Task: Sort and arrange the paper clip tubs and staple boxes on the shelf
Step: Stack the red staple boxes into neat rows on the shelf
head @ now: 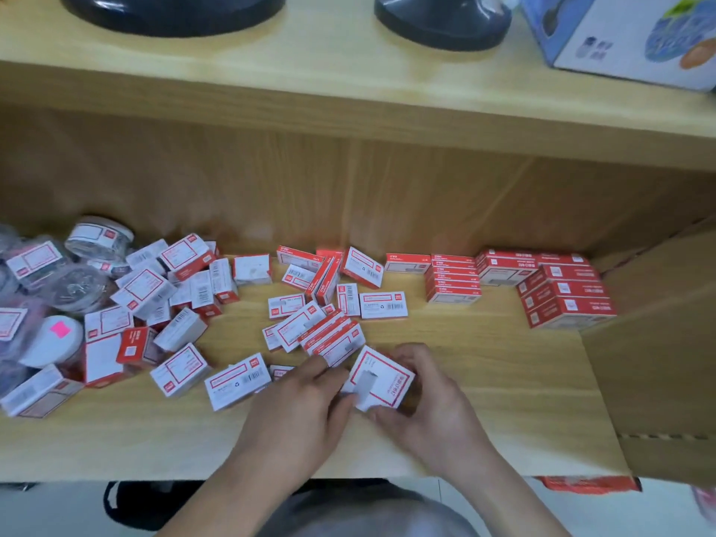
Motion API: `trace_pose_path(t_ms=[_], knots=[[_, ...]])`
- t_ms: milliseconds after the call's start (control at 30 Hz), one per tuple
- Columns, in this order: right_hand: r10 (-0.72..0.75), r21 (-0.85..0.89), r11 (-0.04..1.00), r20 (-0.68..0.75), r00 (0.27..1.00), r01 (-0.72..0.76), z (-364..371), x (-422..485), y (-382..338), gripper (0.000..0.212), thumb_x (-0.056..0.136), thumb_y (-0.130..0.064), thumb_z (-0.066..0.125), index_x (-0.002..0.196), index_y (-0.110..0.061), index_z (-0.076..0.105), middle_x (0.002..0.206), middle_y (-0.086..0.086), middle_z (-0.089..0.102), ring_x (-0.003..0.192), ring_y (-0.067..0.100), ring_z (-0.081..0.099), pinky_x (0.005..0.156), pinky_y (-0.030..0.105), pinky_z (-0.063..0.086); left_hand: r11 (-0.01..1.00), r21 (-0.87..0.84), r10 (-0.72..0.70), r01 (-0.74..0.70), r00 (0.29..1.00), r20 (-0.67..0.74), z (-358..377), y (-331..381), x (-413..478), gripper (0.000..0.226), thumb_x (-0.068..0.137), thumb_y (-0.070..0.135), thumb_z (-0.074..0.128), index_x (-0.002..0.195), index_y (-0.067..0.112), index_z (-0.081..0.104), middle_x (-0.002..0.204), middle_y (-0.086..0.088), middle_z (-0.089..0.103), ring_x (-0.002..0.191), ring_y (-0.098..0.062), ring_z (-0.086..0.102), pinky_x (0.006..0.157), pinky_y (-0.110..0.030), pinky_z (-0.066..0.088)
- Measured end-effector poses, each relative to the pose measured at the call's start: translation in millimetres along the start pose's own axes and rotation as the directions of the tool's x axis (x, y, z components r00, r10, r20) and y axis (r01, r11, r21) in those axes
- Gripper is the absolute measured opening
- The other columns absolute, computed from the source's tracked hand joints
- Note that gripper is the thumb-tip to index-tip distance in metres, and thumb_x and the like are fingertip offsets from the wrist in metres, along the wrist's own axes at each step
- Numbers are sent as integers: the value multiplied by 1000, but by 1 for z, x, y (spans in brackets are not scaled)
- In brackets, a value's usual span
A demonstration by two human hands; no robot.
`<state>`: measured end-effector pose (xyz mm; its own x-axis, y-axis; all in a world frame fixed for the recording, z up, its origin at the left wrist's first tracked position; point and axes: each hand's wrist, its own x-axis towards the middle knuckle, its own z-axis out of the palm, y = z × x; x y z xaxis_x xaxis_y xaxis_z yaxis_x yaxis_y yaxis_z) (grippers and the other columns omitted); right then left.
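Several red-and-white staple boxes (298, 304) lie scattered over the wooden shelf (503, 381). Clear round paper clip tubs (98, 238) sit heaped at the far left, mixed with more boxes. Neat stacks of staple boxes (453, 279) stand at the back right, a larger block (565, 300) beside them. Both hands meet at the front middle: my right hand (430, 401) grips a staple box (381, 377) from the right and below, and my left hand (302, 405) pinches its left edge.
A cardboard box flap (658, 343) walls the shelf's right end. Above, an upper shelf (348, 91) carries two dark round bases and a blue-and-white carton (620, 36). Bare wood shows at the front right of the shelf.
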<state>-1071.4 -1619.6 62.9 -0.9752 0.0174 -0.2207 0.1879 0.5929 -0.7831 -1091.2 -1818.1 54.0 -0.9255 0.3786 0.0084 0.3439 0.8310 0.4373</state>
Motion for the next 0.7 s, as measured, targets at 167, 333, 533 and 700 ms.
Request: trace_pose_path(t_ms=[167,333,533,700], knots=[[-38,180,983,43,998,29,-37,2,10,56,85,2,69,116,-44,57,104,-9,72,97,15,67,88,51,55,989,-106,96,-104,992,-81,-9,22,25,35,86,40,70,119,32,63,112,12,61,93,-15,66,63,-31,56],[-81,-80,994,-129,988,72,-69,2,21,38,81,-20,76,107,-43,61,98,-18,65,92,9,63,78,45,55,950,-242,191,-199,980,-60,-1,45,56,42,87,41,66,127,26,63,116,10,58,97,-15,64,76,-37,57],[-259,-223,952,-228,939,209,-97,-1,23,26,83,-13,78,99,-32,74,90,-17,57,90,7,61,72,35,53,873,-344,353,-345,935,-42,5,80,84,35,90,37,65,125,35,58,101,15,57,85,-7,59,74,-36,54],[-106,-16,994,-324,940,106,-124,5,30,26,77,-7,84,89,-27,73,84,-12,67,80,9,65,71,38,55,863,-322,398,-388,917,-39,19,101,111,24,93,39,64,117,35,62,91,18,55,84,-9,59,70,-33,52]])
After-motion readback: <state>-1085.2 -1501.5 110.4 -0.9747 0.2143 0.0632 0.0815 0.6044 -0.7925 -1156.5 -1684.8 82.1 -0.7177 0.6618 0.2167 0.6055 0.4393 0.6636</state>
